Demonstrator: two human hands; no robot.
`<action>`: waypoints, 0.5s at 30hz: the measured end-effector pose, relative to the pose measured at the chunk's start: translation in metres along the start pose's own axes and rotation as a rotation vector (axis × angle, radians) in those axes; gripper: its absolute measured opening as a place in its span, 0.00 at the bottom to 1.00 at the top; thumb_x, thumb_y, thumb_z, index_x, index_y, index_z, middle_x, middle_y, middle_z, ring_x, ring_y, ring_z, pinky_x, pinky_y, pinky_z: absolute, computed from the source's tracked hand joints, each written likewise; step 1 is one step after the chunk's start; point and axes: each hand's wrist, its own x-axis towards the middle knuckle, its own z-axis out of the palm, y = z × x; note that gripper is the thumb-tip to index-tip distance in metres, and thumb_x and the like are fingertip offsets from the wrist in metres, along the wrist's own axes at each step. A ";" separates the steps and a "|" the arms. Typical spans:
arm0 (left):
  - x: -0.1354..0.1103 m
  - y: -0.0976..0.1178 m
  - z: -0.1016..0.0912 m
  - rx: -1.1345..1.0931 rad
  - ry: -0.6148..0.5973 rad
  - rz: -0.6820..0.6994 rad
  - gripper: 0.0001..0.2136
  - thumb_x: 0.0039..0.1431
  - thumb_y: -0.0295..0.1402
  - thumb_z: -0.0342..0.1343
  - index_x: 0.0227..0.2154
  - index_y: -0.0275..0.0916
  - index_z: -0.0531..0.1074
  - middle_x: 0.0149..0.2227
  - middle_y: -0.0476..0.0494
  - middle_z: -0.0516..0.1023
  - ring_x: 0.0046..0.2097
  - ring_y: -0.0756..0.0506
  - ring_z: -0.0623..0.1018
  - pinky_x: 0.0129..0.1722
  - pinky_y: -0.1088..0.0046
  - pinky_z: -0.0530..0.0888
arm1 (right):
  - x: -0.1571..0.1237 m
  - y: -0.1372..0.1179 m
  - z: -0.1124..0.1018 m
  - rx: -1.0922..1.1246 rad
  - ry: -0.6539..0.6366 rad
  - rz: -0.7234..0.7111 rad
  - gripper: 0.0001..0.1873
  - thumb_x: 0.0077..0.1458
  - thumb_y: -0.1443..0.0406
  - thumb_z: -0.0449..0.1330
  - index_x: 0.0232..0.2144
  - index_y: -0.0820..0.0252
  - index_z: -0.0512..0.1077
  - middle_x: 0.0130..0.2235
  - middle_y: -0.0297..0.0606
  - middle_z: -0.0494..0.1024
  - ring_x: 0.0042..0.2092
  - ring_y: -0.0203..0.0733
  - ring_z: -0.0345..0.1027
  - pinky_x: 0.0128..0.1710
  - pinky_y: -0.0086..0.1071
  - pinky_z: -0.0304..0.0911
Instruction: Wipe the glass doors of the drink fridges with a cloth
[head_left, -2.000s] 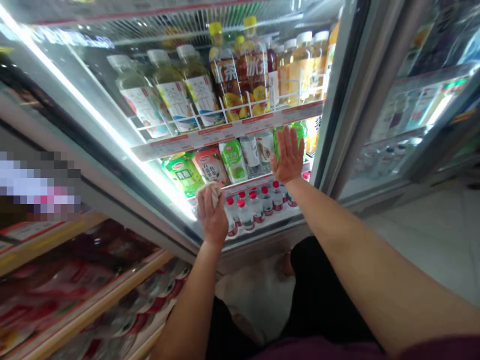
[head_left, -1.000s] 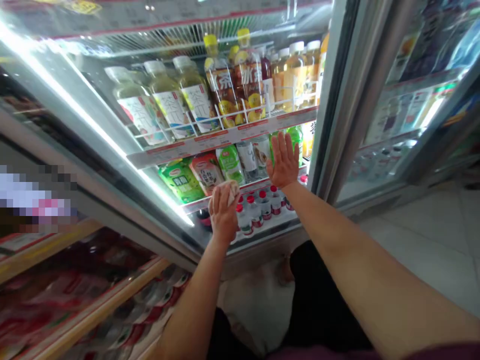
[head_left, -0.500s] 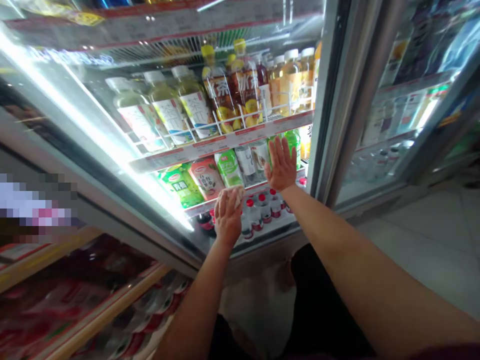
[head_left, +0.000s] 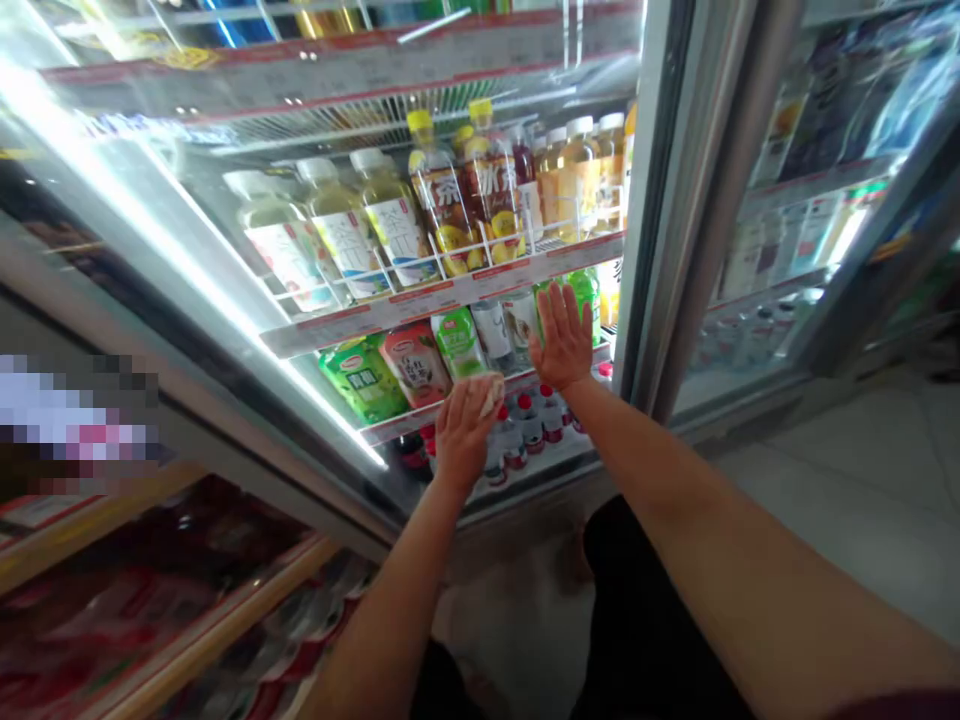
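Note:
My left hand (head_left: 460, 438) presses a pale, crumpled cloth (head_left: 492, 392) against the glass front of a lit drinks fridge, with the fingers over it. To its right and a little higher, my right hand (head_left: 564, 338) lies flat on the glass, fingers stretched out, holding nothing. Behind the glass near my hands stand a green drink bottle (head_left: 459, 343), a pink-red bottle (head_left: 417, 366) and several red-capped water bottles (head_left: 527, 420). Tea bottles with yellow caps (head_left: 444, 205) fill the shelf above.
A metal door frame (head_left: 660, 230) runs up on the right, beside another fridge section (head_left: 787, 230). At lower left is a rack with wooden shelf edges (head_left: 195, 620) bearing packaged goods. Pale floor (head_left: 840, 470) shows at right, and my dark-clothed legs (head_left: 637, 610) are below.
My left hand has slid slightly to the right with the cloth. The right hand stays in about the same place, and the view has tilted slightly upward.

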 end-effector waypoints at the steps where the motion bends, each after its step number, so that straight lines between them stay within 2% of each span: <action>1: 0.003 -0.004 -0.002 -0.007 0.008 -0.007 0.20 0.65 0.26 0.50 0.55 0.51 0.74 0.62 0.46 0.72 0.72 0.44 0.56 0.70 0.60 0.56 | 0.000 0.000 0.000 -0.001 0.009 -0.005 0.32 0.66 0.56 0.44 0.68 0.61 0.57 0.70 0.46 0.56 0.74 0.50 0.41 0.72 0.56 0.38; 6: 0.055 -0.046 -0.031 0.025 0.254 -0.281 0.17 0.67 0.30 0.48 0.53 0.44 0.77 0.66 0.43 0.66 0.73 0.43 0.52 0.71 0.54 0.54 | -0.001 0.000 0.000 0.002 0.021 -0.020 0.32 0.66 0.56 0.44 0.68 0.61 0.58 0.70 0.47 0.57 0.73 0.50 0.42 0.72 0.56 0.40; 8: 0.056 -0.051 -0.037 0.055 0.304 -0.360 0.17 0.67 0.32 0.48 0.54 0.41 0.76 0.68 0.40 0.62 0.73 0.42 0.50 0.72 0.53 0.53 | -0.001 0.001 0.000 0.003 0.017 -0.021 0.32 0.65 0.56 0.44 0.68 0.61 0.57 0.70 0.47 0.57 0.73 0.50 0.43 0.72 0.56 0.40; 10: 0.033 -0.045 -0.034 0.071 0.267 -0.350 0.18 0.66 0.30 0.48 0.55 0.39 0.75 0.69 0.38 0.60 0.73 0.41 0.50 0.71 0.52 0.54 | -0.001 0.001 0.001 -0.002 0.027 -0.024 0.32 0.65 0.56 0.44 0.68 0.61 0.58 0.70 0.47 0.57 0.73 0.50 0.43 0.72 0.56 0.40; 11: 0.016 -0.039 -0.030 0.078 0.220 -0.302 0.18 0.66 0.29 0.48 0.55 0.39 0.75 0.68 0.37 0.61 0.73 0.41 0.50 0.71 0.53 0.55 | -0.001 0.000 0.001 -0.004 0.031 -0.023 0.32 0.65 0.56 0.45 0.68 0.61 0.58 0.70 0.47 0.57 0.73 0.50 0.43 0.72 0.56 0.40; 14: -0.035 -0.025 -0.018 0.083 0.042 -0.127 0.19 0.65 0.25 0.49 0.56 0.44 0.74 0.63 0.40 0.70 0.73 0.44 0.50 0.72 0.60 0.55 | 0.000 0.000 0.000 -0.003 0.016 -0.007 0.32 0.65 0.56 0.45 0.67 0.61 0.58 0.69 0.47 0.58 0.73 0.50 0.43 0.72 0.56 0.39; 15: -0.043 -0.026 -0.016 0.068 0.003 -0.133 0.20 0.65 0.25 0.49 0.56 0.44 0.74 0.63 0.40 0.70 0.73 0.44 0.51 0.72 0.61 0.54 | 0.000 -0.001 -0.001 -0.001 0.004 -0.001 0.32 0.65 0.56 0.44 0.67 0.61 0.58 0.70 0.47 0.57 0.73 0.50 0.43 0.72 0.55 0.39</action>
